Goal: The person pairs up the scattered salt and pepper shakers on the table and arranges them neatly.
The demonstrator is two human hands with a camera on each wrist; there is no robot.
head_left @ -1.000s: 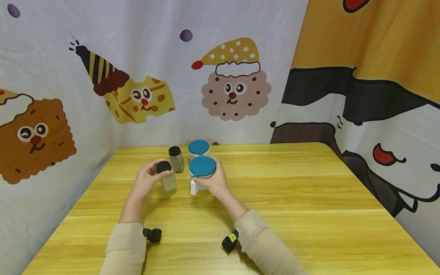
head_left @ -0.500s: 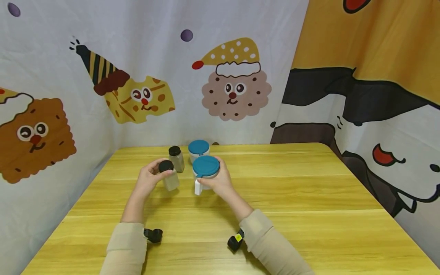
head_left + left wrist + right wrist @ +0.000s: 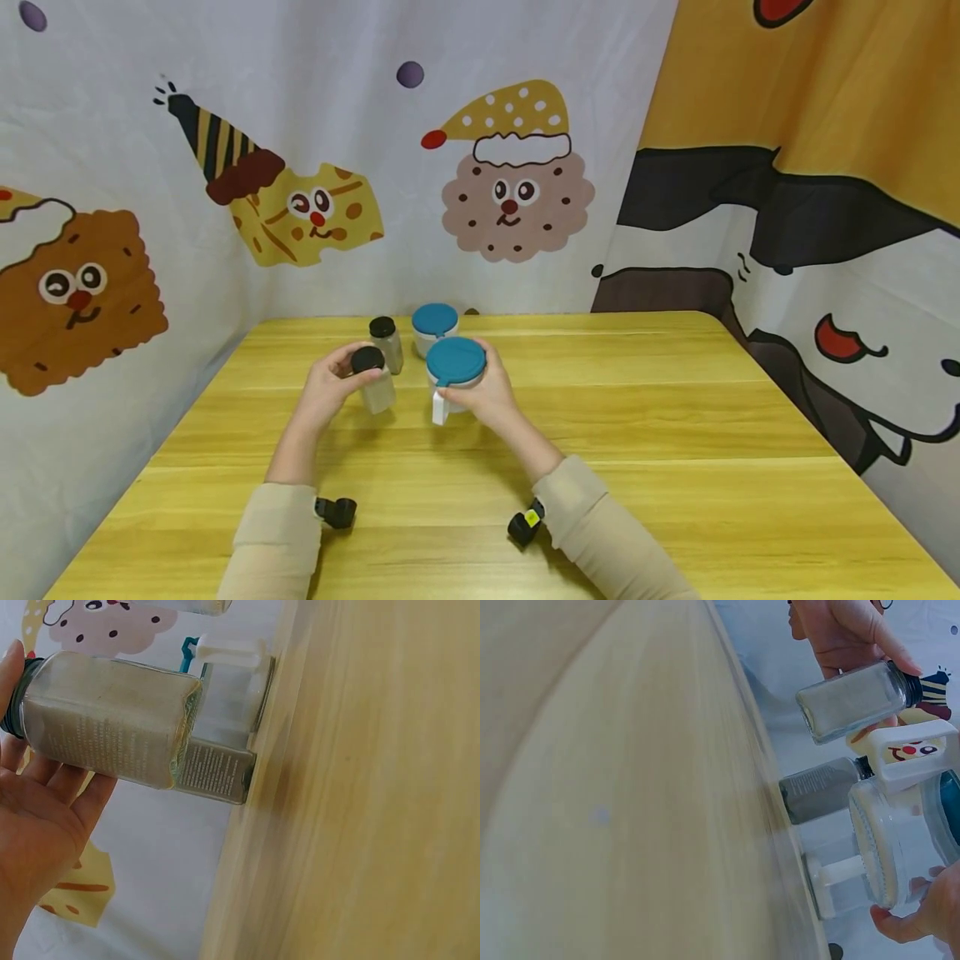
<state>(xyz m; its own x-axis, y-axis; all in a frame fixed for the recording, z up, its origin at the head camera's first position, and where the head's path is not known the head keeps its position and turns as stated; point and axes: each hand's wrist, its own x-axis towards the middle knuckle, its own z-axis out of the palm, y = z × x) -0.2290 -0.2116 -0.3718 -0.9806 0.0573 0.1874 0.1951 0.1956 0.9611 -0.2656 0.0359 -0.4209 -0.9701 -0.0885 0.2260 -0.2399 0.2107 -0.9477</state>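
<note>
My left hand (image 3: pixel 324 390) grips a clear glass jar (image 3: pixel 378 395) by its black lid, thumb on the near side. In the left wrist view this jar (image 3: pixel 112 720) shows pale contents and printed lettering, and its base is off the table. My right hand (image 3: pixel 491 387) holds a round glass canister (image 3: pixel 456 360) with a blue lid and a white handle that points toward me. The right wrist view shows the canister (image 3: pixel 892 832) raised too, fingers around its glass body. The two held things are side by side, a small gap between them.
Behind them on the wooden table (image 3: pixel 675 433) stand a second black-lidded jar (image 3: pixel 387 346) with greyish contents and a second blue-lidded canister (image 3: pixel 435 321), near the back edge. A printed cartoon curtain (image 3: pixel 330 100) hangs behind the table.
Both hands have shifted a little to the right with the jar and the canister in them. The jar and canister at the back have stayed in place.
</note>
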